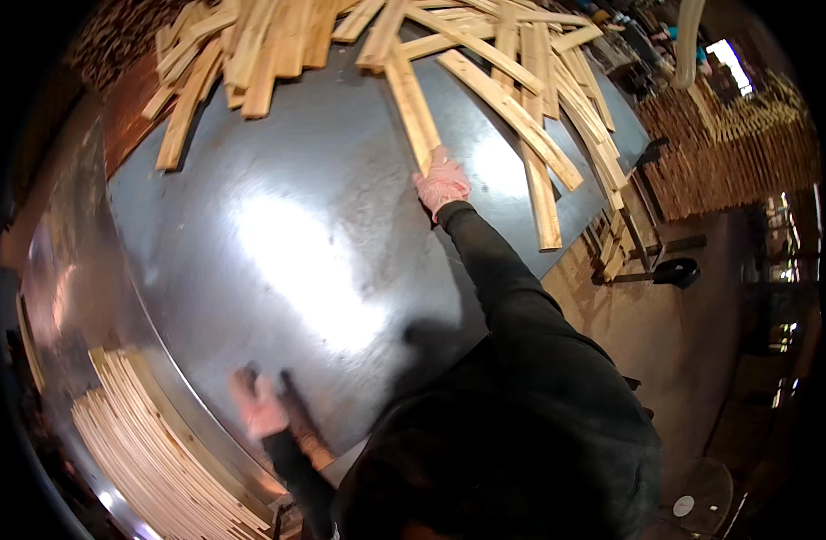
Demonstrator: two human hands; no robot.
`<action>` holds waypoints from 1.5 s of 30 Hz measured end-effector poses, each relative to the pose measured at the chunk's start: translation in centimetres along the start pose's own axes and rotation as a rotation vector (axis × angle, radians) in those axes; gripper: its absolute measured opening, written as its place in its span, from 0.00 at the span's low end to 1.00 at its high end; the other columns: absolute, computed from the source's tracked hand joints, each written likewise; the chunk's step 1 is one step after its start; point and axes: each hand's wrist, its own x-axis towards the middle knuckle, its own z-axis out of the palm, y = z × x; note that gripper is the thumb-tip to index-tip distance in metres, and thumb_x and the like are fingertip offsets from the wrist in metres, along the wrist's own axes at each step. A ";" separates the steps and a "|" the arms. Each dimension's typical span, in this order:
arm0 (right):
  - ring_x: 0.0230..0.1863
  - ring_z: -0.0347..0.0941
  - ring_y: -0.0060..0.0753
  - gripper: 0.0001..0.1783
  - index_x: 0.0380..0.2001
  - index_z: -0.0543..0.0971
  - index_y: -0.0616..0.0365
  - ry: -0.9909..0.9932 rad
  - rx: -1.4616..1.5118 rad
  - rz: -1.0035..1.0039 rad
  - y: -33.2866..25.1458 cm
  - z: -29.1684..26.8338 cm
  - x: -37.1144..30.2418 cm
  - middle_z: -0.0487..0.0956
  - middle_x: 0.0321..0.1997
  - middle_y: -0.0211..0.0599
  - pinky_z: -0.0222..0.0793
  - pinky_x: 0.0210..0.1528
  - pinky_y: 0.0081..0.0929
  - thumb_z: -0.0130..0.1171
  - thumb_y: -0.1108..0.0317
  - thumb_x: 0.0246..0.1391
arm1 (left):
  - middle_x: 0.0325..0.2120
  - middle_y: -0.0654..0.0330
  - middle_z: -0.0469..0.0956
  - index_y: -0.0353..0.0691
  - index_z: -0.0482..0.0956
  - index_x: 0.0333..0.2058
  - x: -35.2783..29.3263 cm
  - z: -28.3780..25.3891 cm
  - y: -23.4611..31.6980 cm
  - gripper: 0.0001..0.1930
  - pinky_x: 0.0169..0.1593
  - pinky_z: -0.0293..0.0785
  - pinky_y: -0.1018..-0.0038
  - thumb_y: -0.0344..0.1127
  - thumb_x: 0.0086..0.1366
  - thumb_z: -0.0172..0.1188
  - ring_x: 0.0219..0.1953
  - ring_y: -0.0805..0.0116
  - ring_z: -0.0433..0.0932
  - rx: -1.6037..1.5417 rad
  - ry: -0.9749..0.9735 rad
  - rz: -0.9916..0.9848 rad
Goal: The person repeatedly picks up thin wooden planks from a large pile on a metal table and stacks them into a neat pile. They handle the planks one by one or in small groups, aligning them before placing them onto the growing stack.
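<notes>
My right hand [443, 183], in a pink glove, reaches forward over the metal tabletop [206, 234] and grips the near end of a wooden board [409, 108]. The board's far end lies among a loose pile of boards [291, 40]. At the lower left, my left hand [258, 405], gloved as well, hovers over the table's near edge; it is blurred by motion, its fingers look apart and nothing shows in it. Close to the left hand stands a neat stack of thin wooden strips [152, 450], lower left.
More loose boards [521, 135] lie crisscross at the table's far right, some jutting past its edge. Beyond is a tall stack of wood [719, 162]. A metal frame with a black part [676, 273] stands off the table's right side. A brownish sheet [130, 112] adjoins the far left.
</notes>
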 end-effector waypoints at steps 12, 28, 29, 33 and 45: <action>0.52 0.75 0.54 0.35 0.53 0.65 0.58 0.113 -0.105 -0.295 27.4 -13.0 15.0 0.74 0.53 0.58 0.72 0.50 0.43 0.65 0.50 0.48 | 0.34 0.47 0.76 0.29 0.71 0.44 -7.9 45.1 20.6 0.17 0.44 0.76 0.60 0.37 0.63 0.53 0.36 0.53 0.77 -1.011 -0.751 -0.507; 0.59 0.62 0.55 0.44 0.63 0.65 0.56 0.580 -0.008 -0.823 17.1 -17.8 29.4 0.68 0.56 0.55 0.56 0.58 0.55 0.58 0.40 0.49 | 0.36 0.52 0.79 0.30 0.77 0.45 -11.2 51.3 24.7 0.18 0.47 0.76 0.62 0.41 0.65 0.56 0.39 0.59 0.78 -0.974 -0.332 -0.522; 0.58 0.64 0.54 0.44 0.63 0.64 0.58 0.507 -0.066 -0.669 16.9 -16.8 34.8 0.69 0.55 0.55 0.58 0.57 0.52 0.59 0.42 0.48 | 0.33 0.54 0.79 0.31 0.78 0.43 -10.8 51.8 25.0 0.17 0.43 0.77 0.62 0.41 0.64 0.58 0.35 0.61 0.78 -0.954 -0.311 -0.511; 0.51 0.70 0.54 0.44 0.59 0.64 0.63 -0.071 -0.033 -0.449 16.1 -15.4 41.0 0.73 0.50 0.55 0.66 0.54 0.42 0.64 0.46 0.46 | 0.24 0.62 0.74 0.38 0.78 0.39 -8.5 52.1 24.1 0.17 0.30 0.71 0.67 0.44 0.58 0.66 0.23 0.67 0.72 -0.449 -0.145 -0.664; 0.59 0.65 0.59 0.51 0.66 0.56 0.65 0.121 -0.107 -0.784 15.3 -13.1 22.7 0.67 0.59 0.61 0.61 0.61 0.48 0.59 0.39 0.51 | 0.46 0.54 0.77 0.33 0.70 0.53 -4.5 54.9 21.2 0.31 0.50 0.72 0.69 0.42 0.55 0.71 0.45 0.63 0.76 -0.599 -0.121 -0.513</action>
